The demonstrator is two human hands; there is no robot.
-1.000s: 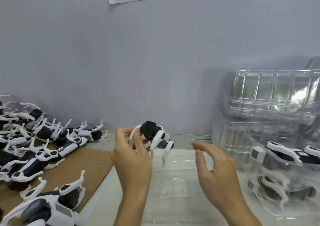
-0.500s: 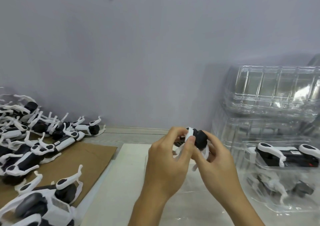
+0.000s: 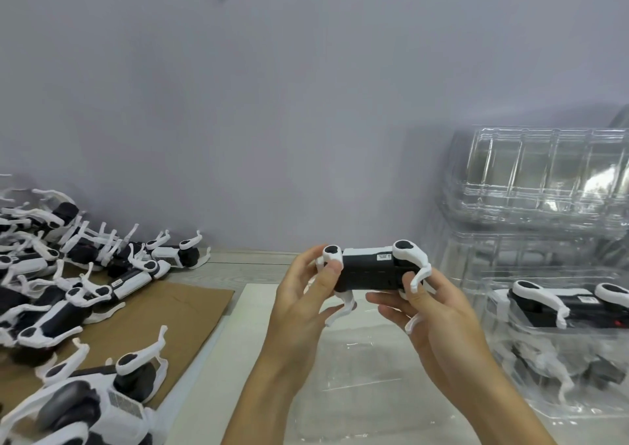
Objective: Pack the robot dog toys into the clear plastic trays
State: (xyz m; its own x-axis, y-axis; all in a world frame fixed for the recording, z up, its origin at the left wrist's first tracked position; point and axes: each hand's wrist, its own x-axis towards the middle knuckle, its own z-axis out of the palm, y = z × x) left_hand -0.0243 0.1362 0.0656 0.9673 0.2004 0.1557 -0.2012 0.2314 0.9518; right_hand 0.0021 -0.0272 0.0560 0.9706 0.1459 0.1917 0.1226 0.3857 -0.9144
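From the head view: holding one robot dog toy (image 3: 369, 274) up in the air with both hands, sideways, black body in the middle and white legs at each end. Left hand (image 3: 303, 305) curled round the left end of the toy, thumb pressing on the black side just under a white leg joint. Right hand (image 3: 432, 312) cupping the right end from below, fingers (image 3: 384, 300) bent under the body, one white leg hanging over them. So both hands gripping the same toy, none loose. Right under the fingers, a clear plastic tray (image 3: 357, 373) lying flat on the white table top, hard to see because of the see-through plastic. Just right of the right hand, another tray (image 3: 551, 335) with a packed dog (image 3: 558, 303) lying in it. Behind and above that, a stack of clear trays (image 3: 544, 179). Far left of the left hand, a pile of loose dogs (image 3: 68, 284) on brown cardboard (image 3: 163, 322), waiting. Probably the step of getting the toy turned and its legs folded, ready for packing. Next, most likely, lowering it into the tray below, lined up with the hollow shape. Needs care with the thin legs, easy to catch on the rim.
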